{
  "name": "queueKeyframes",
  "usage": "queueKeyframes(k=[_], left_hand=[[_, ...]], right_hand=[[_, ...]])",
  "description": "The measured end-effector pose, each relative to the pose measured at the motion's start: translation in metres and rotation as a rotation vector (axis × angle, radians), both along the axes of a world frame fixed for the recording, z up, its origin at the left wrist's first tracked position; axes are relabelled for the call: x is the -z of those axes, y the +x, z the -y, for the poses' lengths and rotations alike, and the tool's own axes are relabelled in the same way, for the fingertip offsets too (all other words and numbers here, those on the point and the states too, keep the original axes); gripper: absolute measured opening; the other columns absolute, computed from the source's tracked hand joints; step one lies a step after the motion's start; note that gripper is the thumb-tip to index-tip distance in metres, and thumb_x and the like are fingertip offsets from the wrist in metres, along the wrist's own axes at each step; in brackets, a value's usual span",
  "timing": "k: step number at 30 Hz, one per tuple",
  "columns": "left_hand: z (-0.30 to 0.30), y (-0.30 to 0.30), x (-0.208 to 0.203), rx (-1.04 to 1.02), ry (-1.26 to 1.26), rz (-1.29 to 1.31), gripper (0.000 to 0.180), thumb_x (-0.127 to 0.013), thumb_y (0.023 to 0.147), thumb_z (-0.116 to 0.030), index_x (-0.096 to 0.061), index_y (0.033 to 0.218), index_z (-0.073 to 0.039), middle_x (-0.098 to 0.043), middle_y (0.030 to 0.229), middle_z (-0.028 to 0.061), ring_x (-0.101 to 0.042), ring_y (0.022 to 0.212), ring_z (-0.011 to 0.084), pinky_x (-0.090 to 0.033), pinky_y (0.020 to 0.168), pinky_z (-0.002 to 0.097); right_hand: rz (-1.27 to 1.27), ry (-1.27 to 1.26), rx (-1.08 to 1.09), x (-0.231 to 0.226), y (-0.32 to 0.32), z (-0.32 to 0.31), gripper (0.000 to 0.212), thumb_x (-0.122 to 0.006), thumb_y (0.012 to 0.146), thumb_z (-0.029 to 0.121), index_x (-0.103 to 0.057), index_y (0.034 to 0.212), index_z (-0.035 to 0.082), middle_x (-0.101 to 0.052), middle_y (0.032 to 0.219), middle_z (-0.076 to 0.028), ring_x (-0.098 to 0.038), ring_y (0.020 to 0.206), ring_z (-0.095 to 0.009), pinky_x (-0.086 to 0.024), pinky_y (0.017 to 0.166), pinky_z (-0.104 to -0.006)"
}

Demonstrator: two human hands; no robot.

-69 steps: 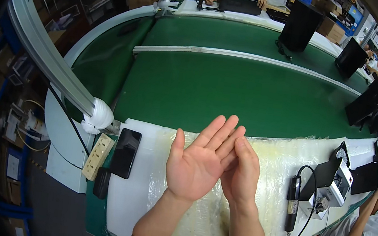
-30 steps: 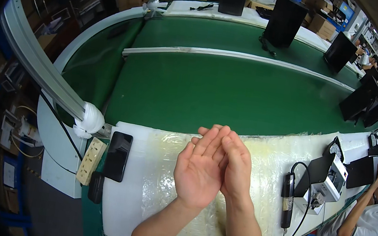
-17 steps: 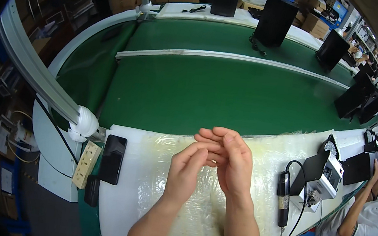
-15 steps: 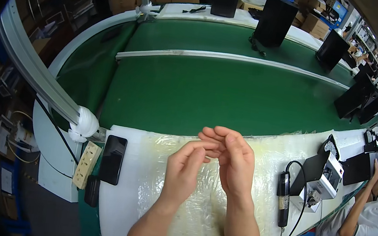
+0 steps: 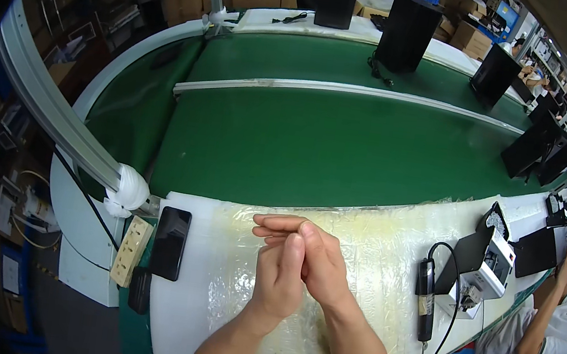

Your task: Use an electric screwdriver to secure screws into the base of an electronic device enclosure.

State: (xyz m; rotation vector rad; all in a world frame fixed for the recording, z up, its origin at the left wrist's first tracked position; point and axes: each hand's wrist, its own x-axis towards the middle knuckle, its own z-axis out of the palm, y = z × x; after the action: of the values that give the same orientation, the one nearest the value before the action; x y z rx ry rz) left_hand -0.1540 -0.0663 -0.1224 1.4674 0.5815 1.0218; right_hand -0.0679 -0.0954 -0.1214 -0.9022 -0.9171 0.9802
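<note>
My left hand (image 5: 277, 280) and my right hand (image 5: 326, 267) press together above the film-covered bench pad (image 5: 229, 263). The right fingers stretch leftward, side by side, across the top of the left hand. On the left hand only the thumb and back show plainly, the thumb pointing up; its other fingers are hidden. No object is visible in either hand. Left of them a black smartphone (image 5: 169, 243) lies on the white pad. To their right is a black cylindrical power tool (image 5: 425, 303) with a cable, beside a white and black device (image 5: 488, 265).
A green conveyor belt (image 5: 287, 145) runs beyond the bench, with a rail (image 5: 352, 88) across it. Several black speaker-like boxes (image 5: 408, 36) stand further back and right. A power strip (image 5: 131, 251) sits by the metal post (image 5: 57, 104). A co-worker (image 5: 535, 332) works at the right.
My hands have come closer together and slightly lower. The right hand has swung leftward over the left one. The co-worker across the belt has shifted a hand.
</note>
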Motion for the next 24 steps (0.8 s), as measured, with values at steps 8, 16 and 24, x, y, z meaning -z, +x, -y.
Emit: queueKeyframes(k=[8, 16, 24], left_hand=[[-0.002, 0.002, 0.020, -0.090, -0.027, -0.013, 0.046, -0.038, 0.105, -0.028, -0.057, 0.073, 0.000, -0.054, 0.065, 0.0001, -0.049, 0.063, 0.0081, -0.034, 0.055, 0.0266], [-0.003, 0.005, 0.020, -0.123, -0.010, -0.003, 0.047, -0.039, 0.105, -0.028, -0.057, 0.073, 0.000, -0.055, 0.064, 0.0003, -0.047, 0.062, 0.0072, -0.034, 0.055, 0.0266], [-0.026, -0.005, 0.006, -0.048, -0.132, 0.170, 0.059, -0.025, 0.107, -0.028, -0.050, 0.060, -0.002, -0.055, 0.058, 0.0083, -0.051, 0.055, 0.0155, -0.042, 0.059, 0.0296]], right_hand=[[0.021, -0.025, 0.044, 0.000, -0.001, -0.003, 0.046, -0.031, 0.107, 0.026, -0.062, 0.116, -0.007, -0.067, 0.115, -0.018, -0.066, 0.102, -0.024, -0.053, 0.088, -0.0334], [0.019, -0.133, 0.105, -0.007, -0.004, -0.001, 0.044, -0.032, 0.106, 0.023, -0.061, 0.111, -0.008, -0.067, 0.111, -0.021, -0.067, 0.099, -0.025, -0.055, 0.087, -0.0350], [-0.006, -0.048, 0.291, 0.002, 0.024, -0.001, 0.037, -0.042, 0.105, 0.026, -0.062, 0.110, -0.006, -0.069, 0.103, -0.019, -0.069, 0.092, -0.025, -0.054, 0.088, -0.0366]])
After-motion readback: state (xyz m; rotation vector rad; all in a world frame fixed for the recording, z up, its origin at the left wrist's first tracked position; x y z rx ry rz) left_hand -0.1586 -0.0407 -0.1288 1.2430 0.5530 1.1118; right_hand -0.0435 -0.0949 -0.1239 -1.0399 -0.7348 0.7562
